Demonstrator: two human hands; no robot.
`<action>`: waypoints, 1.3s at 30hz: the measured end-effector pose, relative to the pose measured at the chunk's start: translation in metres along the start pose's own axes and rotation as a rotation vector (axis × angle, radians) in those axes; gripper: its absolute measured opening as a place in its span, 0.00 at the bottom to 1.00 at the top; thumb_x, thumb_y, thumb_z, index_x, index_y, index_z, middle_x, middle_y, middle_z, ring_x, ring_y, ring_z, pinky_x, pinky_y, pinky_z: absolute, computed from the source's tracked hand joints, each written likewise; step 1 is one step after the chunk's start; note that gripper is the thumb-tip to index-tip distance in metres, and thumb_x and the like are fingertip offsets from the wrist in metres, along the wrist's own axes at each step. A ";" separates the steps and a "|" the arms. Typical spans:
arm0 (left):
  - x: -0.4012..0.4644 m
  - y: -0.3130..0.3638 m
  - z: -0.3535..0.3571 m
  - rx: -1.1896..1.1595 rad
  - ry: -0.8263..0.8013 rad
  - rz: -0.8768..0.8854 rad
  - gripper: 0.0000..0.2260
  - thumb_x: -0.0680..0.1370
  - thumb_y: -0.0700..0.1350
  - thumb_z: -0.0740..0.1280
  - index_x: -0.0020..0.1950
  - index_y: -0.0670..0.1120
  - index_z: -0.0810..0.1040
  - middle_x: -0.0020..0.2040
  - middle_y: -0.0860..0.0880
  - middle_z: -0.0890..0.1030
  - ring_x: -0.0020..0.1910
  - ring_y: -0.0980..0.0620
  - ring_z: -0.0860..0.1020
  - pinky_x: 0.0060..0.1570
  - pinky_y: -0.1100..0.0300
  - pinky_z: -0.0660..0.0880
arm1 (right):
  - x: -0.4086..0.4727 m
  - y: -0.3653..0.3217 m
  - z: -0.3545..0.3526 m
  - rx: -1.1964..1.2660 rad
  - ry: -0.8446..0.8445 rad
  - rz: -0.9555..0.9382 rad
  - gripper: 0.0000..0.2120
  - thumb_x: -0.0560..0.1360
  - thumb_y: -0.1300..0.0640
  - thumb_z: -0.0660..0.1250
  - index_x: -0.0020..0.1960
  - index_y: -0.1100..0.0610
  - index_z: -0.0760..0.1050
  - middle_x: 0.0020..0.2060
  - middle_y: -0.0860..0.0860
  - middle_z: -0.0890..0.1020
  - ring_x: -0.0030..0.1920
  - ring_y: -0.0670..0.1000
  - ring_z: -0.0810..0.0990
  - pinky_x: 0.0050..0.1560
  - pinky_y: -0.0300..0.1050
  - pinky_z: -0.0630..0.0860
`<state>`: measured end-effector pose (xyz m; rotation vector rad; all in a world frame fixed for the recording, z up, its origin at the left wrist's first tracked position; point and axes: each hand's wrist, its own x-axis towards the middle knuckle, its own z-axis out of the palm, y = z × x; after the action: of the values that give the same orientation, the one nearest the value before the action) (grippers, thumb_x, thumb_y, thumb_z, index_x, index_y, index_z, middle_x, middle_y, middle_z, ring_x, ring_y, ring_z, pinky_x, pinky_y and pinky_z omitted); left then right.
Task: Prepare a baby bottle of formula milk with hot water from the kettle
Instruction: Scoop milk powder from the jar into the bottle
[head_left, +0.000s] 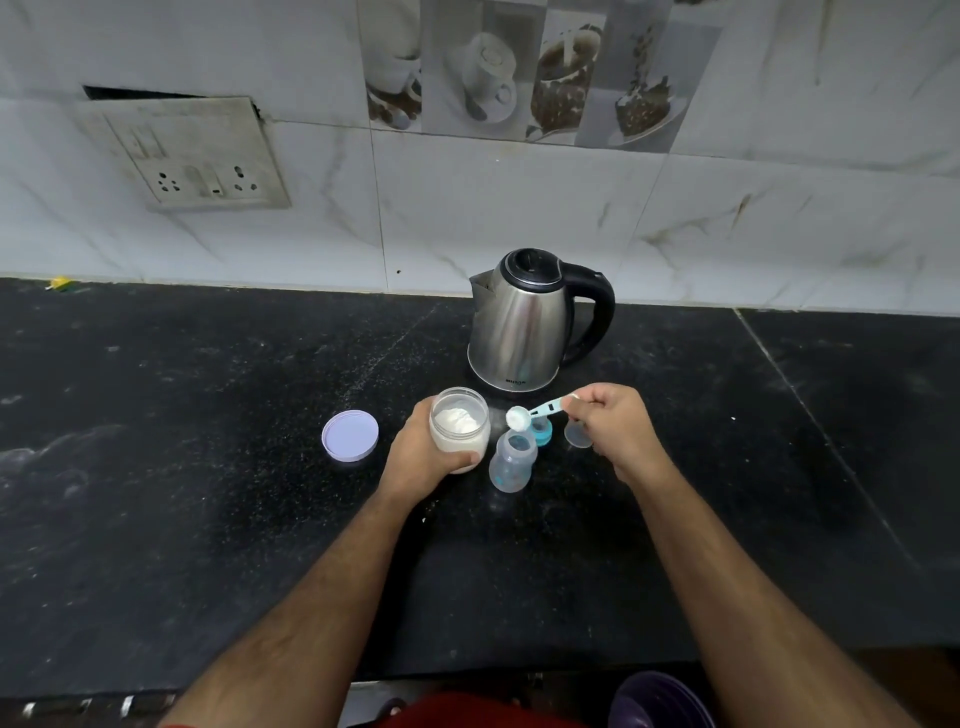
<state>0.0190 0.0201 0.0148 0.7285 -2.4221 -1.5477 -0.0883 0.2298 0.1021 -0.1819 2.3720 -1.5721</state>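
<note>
An open glass jar of white formula powder (460, 426) is gripped round its side by my left hand (423, 457), just above the black counter. My right hand (615, 426) pinches the handle of a pale blue measuring scoop (524, 415). The scoop's bowl is heaped with powder and hovers over the open mouth of the clear baby bottle (511, 462), which stands upright between my hands. The bottle's blue collar with teat (542, 431) and its clear cap (577, 434) lie just behind it. A steel kettle (522, 322) with a black handle stands further back, lid closed.
The jar's lilac lid (350, 435) lies flat on the counter (182, 467) to the left of the jar. A wall socket plate (208, 156) sits on the tiled wall at back left. A purple object (657, 701) shows below the counter's front edge at right.
</note>
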 end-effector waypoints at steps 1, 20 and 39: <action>0.000 -0.001 0.000 -0.003 0.004 0.000 0.37 0.59 0.49 0.82 0.61 0.62 0.67 0.55 0.63 0.77 0.56 0.59 0.76 0.53 0.63 0.69 | -0.003 0.003 -0.002 -0.028 0.014 -0.027 0.11 0.76 0.63 0.69 0.35 0.56 0.79 0.22 0.48 0.75 0.21 0.42 0.67 0.21 0.35 0.64; -0.003 -0.003 0.002 -0.034 0.026 0.009 0.37 0.61 0.46 0.82 0.65 0.57 0.69 0.55 0.62 0.77 0.55 0.59 0.75 0.51 0.68 0.67 | -0.054 0.061 0.014 -0.695 0.211 -0.916 0.07 0.71 0.66 0.76 0.48 0.59 0.85 0.37 0.51 0.81 0.34 0.49 0.79 0.34 0.41 0.77; -0.003 -0.004 -0.001 -0.024 0.025 0.028 0.37 0.60 0.47 0.82 0.64 0.58 0.69 0.56 0.60 0.77 0.56 0.58 0.75 0.55 0.62 0.68 | -0.044 0.027 0.026 -0.137 0.294 -0.496 0.05 0.73 0.63 0.73 0.42 0.55 0.83 0.35 0.43 0.80 0.34 0.42 0.76 0.38 0.33 0.71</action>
<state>0.0233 0.0189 0.0117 0.7019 -2.3818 -1.5446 -0.0376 0.2293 0.0757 -0.6533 2.8231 -1.7384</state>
